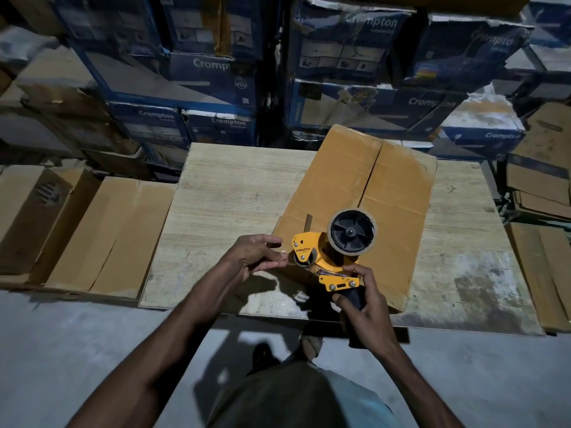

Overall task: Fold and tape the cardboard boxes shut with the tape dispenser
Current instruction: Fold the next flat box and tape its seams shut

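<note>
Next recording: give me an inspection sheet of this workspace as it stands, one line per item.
Surface: light wooden table, scuffed and stained towards the near right corner.
Job's things: cardboard box on the table, top flaps folded shut, no tape seen on the centre seam; yellow tape dispenser held over the box's near end.
Clutter: nothing seen.
Hands: right hand grips the dispenser's black handle; left hand pinches the tape end at the dispenser's front.
Cables: nothing seen.
Surroundings: brown cartons left of the table; stacked blue cartons behind it; grey floor.
</note>
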`<state>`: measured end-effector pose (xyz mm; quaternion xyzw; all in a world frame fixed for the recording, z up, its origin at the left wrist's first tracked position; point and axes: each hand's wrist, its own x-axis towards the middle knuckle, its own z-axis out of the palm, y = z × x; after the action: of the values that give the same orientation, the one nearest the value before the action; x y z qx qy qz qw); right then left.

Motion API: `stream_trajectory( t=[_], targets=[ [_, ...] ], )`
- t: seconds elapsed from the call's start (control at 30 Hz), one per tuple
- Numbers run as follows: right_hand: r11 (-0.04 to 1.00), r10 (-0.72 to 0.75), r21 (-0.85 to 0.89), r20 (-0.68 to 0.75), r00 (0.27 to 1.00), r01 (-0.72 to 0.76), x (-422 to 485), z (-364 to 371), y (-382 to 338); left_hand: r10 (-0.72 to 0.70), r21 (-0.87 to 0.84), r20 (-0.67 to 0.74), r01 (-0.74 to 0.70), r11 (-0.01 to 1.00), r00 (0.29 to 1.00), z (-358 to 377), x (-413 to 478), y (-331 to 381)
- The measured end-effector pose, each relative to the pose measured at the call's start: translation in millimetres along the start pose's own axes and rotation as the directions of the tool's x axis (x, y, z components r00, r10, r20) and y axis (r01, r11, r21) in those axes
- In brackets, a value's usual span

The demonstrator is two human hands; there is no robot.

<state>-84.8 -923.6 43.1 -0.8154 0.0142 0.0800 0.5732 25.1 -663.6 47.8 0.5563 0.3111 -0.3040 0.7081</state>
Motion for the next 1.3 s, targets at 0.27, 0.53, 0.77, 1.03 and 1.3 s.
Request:
stream_trajectory(
  t=[0.27, 0.53, 0.77, 1.03, 1.3],
  targets=[
    [0.914, -0.248, -0.288, 0.162, 0.955, 0.286, 16, -32, -2, -0.025, 0.093, 0.004, 0.024, 0.995, 1.000, -21, 14, 24],
    [0.805, -0.285, -0.490, 0.173, 0.943, 0.333, 13, -73, 9, 0.147, 0.073, -0.016, -0.145, 0.987, 0.989, -59, 25, 33],
    [0.772, -0.286, -0.539, 0.180, 0.941, 0.337, 12, -62, 26, 0.194, 0.097, -0.077, -0.186, 0.978, 0.978, -62, 38, 12],
    [0.738, -0.310, -0.570, 0.190, 0.932, 0.361, 20, -66, 37, 0.229, 0.113, -0.098, -0.218, 0.969, 0.969, -60, 44, 3],
    [0.706, -0.330, -0.591, 0.213, 0.920, 0.390, 22, -65, 48, 0.143, 0.027, -0.108, -0.141, 0.990, 0.984, -59, 55, -8]
  ],
)
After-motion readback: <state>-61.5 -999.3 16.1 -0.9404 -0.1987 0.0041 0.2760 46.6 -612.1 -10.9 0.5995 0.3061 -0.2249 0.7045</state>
